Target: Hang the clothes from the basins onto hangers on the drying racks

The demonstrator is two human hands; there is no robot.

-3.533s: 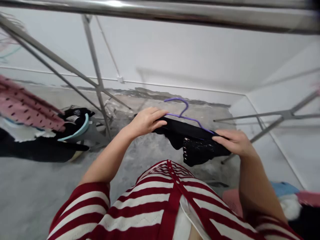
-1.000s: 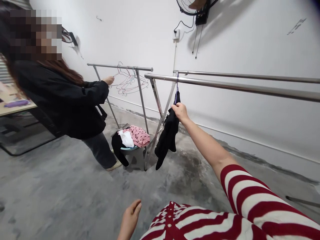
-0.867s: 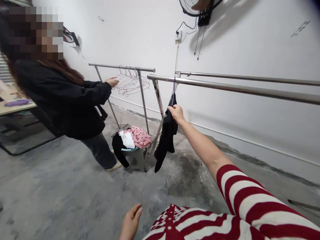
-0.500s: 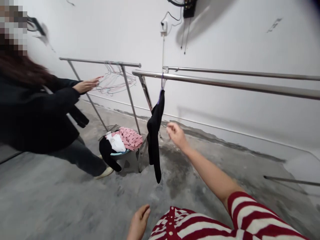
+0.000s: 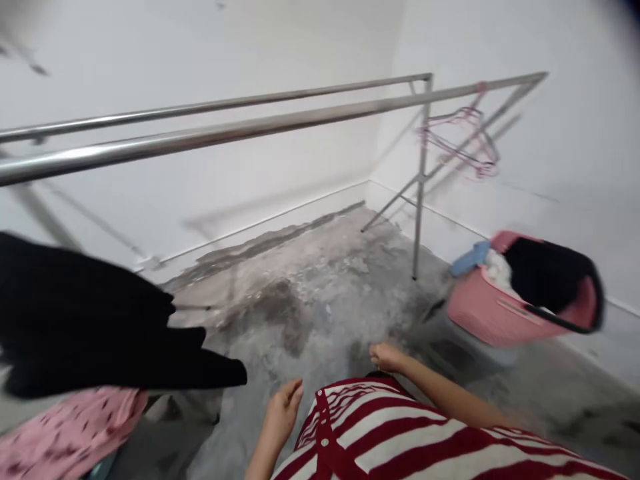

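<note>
My left hand (image 5: 283, 408) is low in front of my striped top, holding nothing, with the thumb slightly apart from loosely bent fingers. To its right, my right hand (image 5: 387, 357) hangs near my waist, fingers curled in and nothing visible in them. Neither hand touches a garment. A black garment (image 5: 100, 320) spreads across the left side, blurred. Beneath it shows pink cloth with dark marks (image 5: 75, 430). On the right stands a pink basket (image 5: 493, 310) with black clothing (image 5: 547, 273), a white piece (image 5: 499, 270) and a blue cloth (image 5: 471, 259).
A metal drying rack (image 5: 250, 127) with two long rails crosses ahead, along the white wall. Pink and dark hangers (image 5: 465, 137) hang at its right end. The rack's leg (image 5: 419, 220) stands on the stained concrete floor (image 5: 340, 300).
My view has swung right, bringing the basket and hangers in and leaving the other person out. My right hand has dropped from beside the hanging black garment to my waist.
</note>
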